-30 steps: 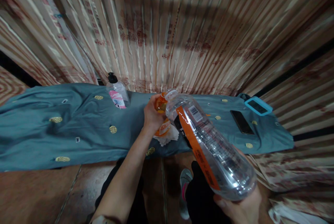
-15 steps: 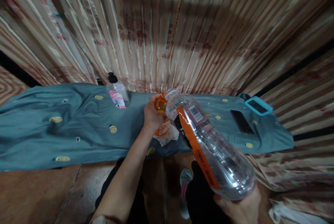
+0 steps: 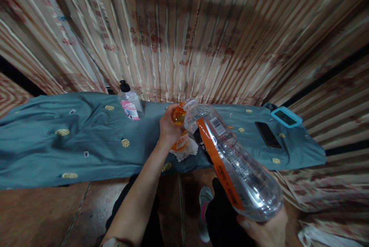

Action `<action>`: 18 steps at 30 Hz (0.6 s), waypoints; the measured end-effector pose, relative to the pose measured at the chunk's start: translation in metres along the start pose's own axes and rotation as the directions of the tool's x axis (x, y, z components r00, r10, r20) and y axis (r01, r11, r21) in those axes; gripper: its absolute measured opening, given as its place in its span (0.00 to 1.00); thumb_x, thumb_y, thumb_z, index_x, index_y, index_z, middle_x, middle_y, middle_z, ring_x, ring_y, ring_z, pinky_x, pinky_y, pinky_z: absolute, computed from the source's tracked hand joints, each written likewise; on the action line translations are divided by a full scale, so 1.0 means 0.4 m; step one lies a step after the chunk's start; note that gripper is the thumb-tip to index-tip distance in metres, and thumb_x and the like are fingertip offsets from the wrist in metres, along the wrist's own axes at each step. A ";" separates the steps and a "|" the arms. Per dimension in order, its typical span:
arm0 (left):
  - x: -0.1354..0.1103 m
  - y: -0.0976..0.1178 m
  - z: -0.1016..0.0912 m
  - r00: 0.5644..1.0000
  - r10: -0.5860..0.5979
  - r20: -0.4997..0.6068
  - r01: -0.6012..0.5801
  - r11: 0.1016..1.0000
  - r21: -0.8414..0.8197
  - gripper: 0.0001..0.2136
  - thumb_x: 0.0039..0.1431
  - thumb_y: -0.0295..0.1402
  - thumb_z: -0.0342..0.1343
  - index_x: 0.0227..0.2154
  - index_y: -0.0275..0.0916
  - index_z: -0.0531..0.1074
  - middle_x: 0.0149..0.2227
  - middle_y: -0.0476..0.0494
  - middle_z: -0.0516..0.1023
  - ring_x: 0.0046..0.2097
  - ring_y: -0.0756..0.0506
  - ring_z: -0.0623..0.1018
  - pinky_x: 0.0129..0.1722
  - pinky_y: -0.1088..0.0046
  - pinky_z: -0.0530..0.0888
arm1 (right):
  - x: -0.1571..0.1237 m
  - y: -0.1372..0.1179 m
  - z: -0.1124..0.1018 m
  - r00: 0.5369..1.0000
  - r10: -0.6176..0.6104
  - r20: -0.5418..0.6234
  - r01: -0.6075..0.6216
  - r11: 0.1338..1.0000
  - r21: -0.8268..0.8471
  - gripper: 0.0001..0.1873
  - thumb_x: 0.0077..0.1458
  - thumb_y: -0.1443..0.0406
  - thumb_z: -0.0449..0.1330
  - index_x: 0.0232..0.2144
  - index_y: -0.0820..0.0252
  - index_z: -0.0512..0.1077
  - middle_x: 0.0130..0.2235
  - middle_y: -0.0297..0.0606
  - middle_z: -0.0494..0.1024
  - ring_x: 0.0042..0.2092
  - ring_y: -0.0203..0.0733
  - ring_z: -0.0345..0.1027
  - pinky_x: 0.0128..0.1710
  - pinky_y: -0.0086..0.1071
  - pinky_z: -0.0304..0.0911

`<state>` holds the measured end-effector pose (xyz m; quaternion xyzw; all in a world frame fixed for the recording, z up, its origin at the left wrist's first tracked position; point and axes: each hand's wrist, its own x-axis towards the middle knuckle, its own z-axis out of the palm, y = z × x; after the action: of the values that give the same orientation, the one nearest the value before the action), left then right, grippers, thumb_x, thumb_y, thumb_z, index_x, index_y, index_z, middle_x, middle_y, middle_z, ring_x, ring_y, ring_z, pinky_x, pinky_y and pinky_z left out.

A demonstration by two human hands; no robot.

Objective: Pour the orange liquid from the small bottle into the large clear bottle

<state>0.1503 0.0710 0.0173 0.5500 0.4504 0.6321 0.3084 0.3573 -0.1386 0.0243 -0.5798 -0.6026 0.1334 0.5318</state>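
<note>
My left hand [image 3: 168, 127] is closed around the upper part of an orange bottle [image 3: 178, 115], which stands on a crumpled white tissue [image 3: 187, 151]. A large clear plastic bottle [image 3: 236, 158] with an orange label lies tilted in my right hand [image 3: 265, 226], its base gripped from below and its neck pointing away from me. The clear bottle's mouth meets the top of the orange bottle; whether they touch, I cannot tell. Whether liquid passes between them is too unclear to see.
A clear pump bottle [image 3: 130, 103] with a pink label stands at the back left of the teal cloth [image 3: 100, 139]. To the right lie a black phone [image 3: 268, 135] and a blue-framed device [image 3: 286, 117]. A pleated curtain [image 3: 184, 39] hangs behind.
Almost nothing differs. Both hands and both bottles hold the same pose, with only a very slight shift of the whole view.
</note>
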 end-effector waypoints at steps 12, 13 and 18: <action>-0.002 -0.001 -0.001 1.000 0.009 0.018 -0.009 1.000 0.019 0.22 0.41 0.37 0.69 0.41 0.41 0.72 0.39 0.47 0.82 0.40 0.44 0.81 0.43 0.68 0.76 | -0.003 -0.016 -0.003 0.995 0.064 -0.080 -0.065 0.998 -0.010 0.54 0.44 0.40 0.68 0.63 0.67 0.62 0.52 0.54 0.79 0.46 0.58 0.79 0.41 0.41 0.75; -0.002 -0.001 -0.001 1.000 0.008 0.019 -0.008 1.000 0.022 0.22 0.40 0.37 0.69 0.41 0.41 0.72 0.38 0.47 0.82 0.40 0.44 0.81 0.43 0.68 0.76 | 0.000 -0.004 -0.012 1.000 -0.012 -0.029 0.011 0.999 -0.033 0.53 0.45 0.42 0.69 0.64 0.67 0.61 0.52 0.53 0.79 0.45 0.57 0.80 0.39 0.40 0.75; -0.004 -0.008 0.000 1.000 0.019 0.016 -0.019 0.999 0.026 0.22 0.41 0.38 0.70 0.41 0.41 0.72 0.38 0.47 0.82 0.40 0.44 0.81 0.43 0.67 0.77 | 0.008 0.030 -0.040 0.974 -0.193 0.121 0.203 0.976 -0.080 0.54 0.49 0.45 0.68 0.68 0.64 0.54 0.54 0.53 0.79 0.45 0.56 0.81 0.37 0.38 0.75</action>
<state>0.1503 0.0709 0.0136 0.5632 0.4511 0.6246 0.2987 0.3775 -0.1398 0.0231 -0.5323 -0.6921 0.0842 0.4802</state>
